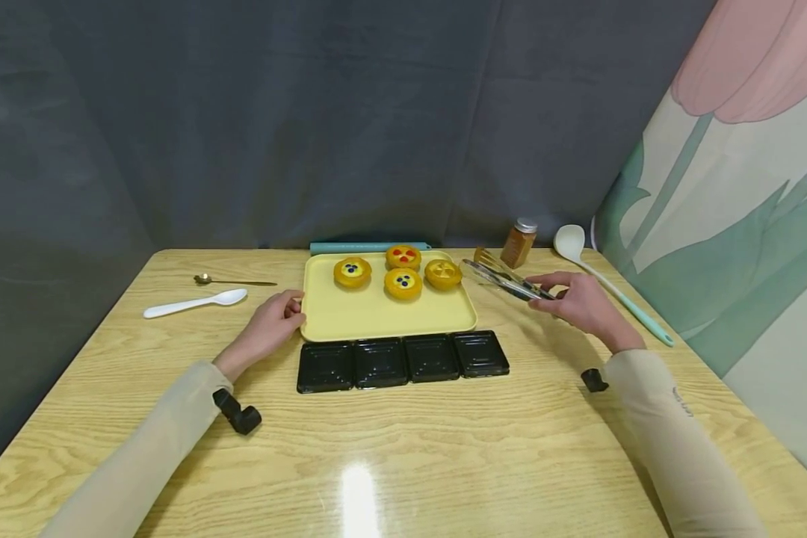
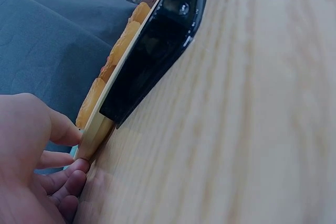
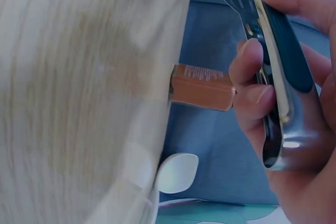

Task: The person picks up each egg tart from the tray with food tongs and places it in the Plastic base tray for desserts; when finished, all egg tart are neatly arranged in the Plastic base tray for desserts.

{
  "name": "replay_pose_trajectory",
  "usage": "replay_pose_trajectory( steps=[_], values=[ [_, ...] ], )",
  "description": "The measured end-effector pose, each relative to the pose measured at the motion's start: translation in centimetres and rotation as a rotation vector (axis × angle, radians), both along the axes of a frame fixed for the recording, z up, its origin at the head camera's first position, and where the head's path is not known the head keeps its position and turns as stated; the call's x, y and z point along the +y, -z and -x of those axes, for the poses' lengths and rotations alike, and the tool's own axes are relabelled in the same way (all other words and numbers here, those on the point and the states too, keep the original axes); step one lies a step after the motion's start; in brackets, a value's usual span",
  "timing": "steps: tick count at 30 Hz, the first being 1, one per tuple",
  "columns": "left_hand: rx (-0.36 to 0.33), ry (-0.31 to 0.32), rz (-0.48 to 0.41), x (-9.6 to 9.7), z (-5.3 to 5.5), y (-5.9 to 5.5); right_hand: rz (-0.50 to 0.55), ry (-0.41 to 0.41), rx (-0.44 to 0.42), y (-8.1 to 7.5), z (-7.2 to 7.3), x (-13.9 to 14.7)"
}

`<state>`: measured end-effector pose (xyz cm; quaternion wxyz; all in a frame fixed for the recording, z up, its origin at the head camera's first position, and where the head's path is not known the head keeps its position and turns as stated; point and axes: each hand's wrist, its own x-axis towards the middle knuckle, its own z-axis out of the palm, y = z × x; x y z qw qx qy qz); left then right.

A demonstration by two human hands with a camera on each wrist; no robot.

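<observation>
A yellow tray point(image 1: 350, 317) carries several toy egg tarts, two with blue dots point(image 1: 353, 272), one with red pieces point(image 1: 403, 257) and a plain one point(image 1: 442, 274). At its left edge, my left hand point(image 1: 272, 329) pinches the rim; the left wrist view shows thumb and fingers point(image 2: 65, 129) around the tray's corner. My right hand point(image 1: 581, 302) grips metal food tongs point(image 1: 504, 278) with dark handle grips. Their tips spread apart beside the tray's right edge, near the plain tart, with nothing between them. The right wrist view shows fingers wrapped about the tongs point(image 3: 283, 93).
Four joined black square dishes point(image 1: 379, 362) lie along the tray's front. Behind it is a blue-green stick point(image 1: 370, 247). A brown spice jar point(image 1: 518, 245) and a ladle point(image 1: 570, 243) stand right. Leftward lie a white spoon point(image 1: 198, 302) and a thin metal spoon point(image 1: 235, 282).
</observation>
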<state>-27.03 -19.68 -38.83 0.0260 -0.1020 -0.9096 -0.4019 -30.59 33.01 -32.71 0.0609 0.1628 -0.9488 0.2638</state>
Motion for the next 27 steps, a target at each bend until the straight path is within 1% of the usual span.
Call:
replay_pose_trajectory(
  steps=[5,10,16,20,27],
  values=[
    [0.006,-0.001,0.003,-0.1,0.0,0.1,-0.045,-0.028,-0.027,-0.5,-0.3,-0.4],
    [0.006,-0.001,0.006,0.0,-0.1,0.0,-0.073,-0.048,-0.027,-0.8,-0.6,-0.8],
    [0.003,-0.004,0.008,0.0,-0.1,-0.1,-0.076,-0.072,-0.006,-0.4,-0.3,-1.2],
    [0.001,-0.008,0.011,0.1,-0.1,-0.1,-0.090,-0.071,-0.008,-0.1,-0.1,-1.5],
    [0.006,-0.010,0.011,0.1,-0.1,-0.1,-0.106,-0.067,0.017,0.2,0.0,-2.2]
  ],
)
